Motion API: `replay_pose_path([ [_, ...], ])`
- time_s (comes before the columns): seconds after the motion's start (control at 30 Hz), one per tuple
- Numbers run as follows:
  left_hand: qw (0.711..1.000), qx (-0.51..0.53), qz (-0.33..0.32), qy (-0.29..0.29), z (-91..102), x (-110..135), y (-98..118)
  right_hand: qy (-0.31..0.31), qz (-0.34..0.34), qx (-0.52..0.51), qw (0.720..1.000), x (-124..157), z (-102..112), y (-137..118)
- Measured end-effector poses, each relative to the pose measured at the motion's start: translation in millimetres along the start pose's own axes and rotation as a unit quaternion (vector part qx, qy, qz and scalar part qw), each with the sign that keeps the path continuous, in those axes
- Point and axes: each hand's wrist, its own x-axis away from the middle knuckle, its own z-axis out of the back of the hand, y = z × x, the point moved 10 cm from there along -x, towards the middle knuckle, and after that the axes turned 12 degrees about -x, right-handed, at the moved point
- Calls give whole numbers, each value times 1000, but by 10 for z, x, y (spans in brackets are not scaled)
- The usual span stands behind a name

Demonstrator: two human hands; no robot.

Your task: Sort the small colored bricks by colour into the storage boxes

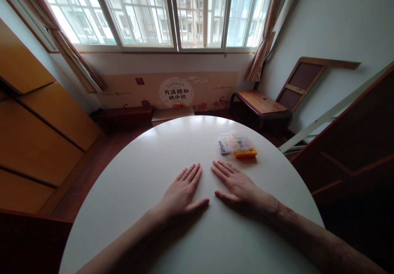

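Note:
My left hand (184, 191) lies flat, palm down, on the round white table (147, 163), fingers stretched out and holding nothing. My right hand (237, 184) rests flat beside it in the same way, fingers pointing up-left, also empty. The two hands are a small gap apart near the table's middle. A small clear plastic box (231, 142) with colourful bits inside sits on the table beyond my right hand, with an orange box (245, 153) against its near side. Neither hand touches them.
A low dark wooden bench (260, 106) stands past the table at the right. Flat cardboard with printed characters (172, 91) leans under the window. Wooden cabinets (37, 134) line the left; a dark wooden panel (353, 142) stands at the right.

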Motion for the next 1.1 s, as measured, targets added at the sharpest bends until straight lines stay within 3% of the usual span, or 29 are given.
replay_pose_path([
  [0.23,1000,0,2,-7,-4,-9,10,2,3,-4,1000,-1,15,7],
  [0.37,1000,20,1,10,123,-12,-1,17,20,-8,1000,12,40,-34],
  [0.47,997,54,8,62,313,11,-136,88,56,-24,994,41,222,-111],
  [0.57,991,78,36,103,445,60,-377,185,73,-21,980,71,573,-105],
  [0.7,991,81,13,105,464,94,-461,281,56,19,958,33,1152,171],
  [0.83,991,72,9,109,472,108,-439,298,24,67,952,-107,1540,665],
  [0.97,991,78,4,105,468,121,-432,242,9,62,968,-257,1573,1026],
  [1.1,992,78,6,102,445,136,-470,250,17,59,966,-265,1594,1029],
])
